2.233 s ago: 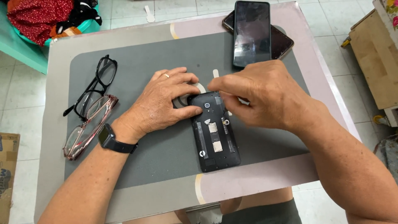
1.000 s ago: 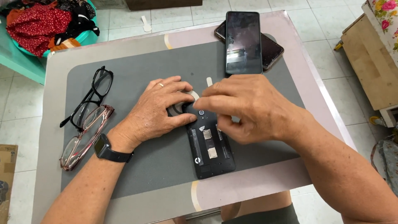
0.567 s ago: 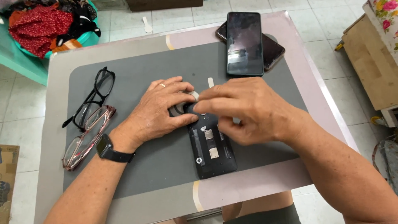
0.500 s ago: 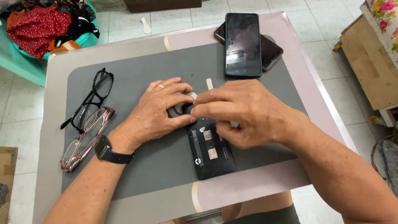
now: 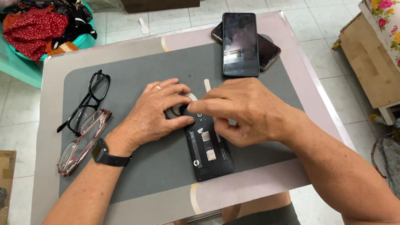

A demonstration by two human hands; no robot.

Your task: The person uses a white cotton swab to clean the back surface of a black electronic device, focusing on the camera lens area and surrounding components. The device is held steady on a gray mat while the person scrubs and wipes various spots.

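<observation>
- The left hand (image 5: 156,112) is lying flat on the grey mat (image 5: 125,175), fingers spread a little, pressing down on a small round roll of tape (image 5: 181,109) at the top end of the opened phone (image 5: 208,148).
- The thumb is touching the phone's upper left corner; a ring is showing on one finger and a black watch (image 5: 104,153) is sitting on the wrist.
- The right hand (image 5: 246,112) is curling over the phone's top end from 3 o'clock, fingertips pinched narrow at the camera area; whether it is holding anything there, I cannot tell.
- The opened phone is lying back-up near the middle of the mat, its length running toward 6 o'clock, with card slots showing.
- Two more phones (image 5: 241,43) are lying stacked at 12 o'clock, the upper one screen-up.
- Two pairs of glasses (image 5: 83,125) are resting at 9 o'clock, one black, one reddish.
- A small white strip (image 5: 207,84) is lying just above the right hand.
</observation>
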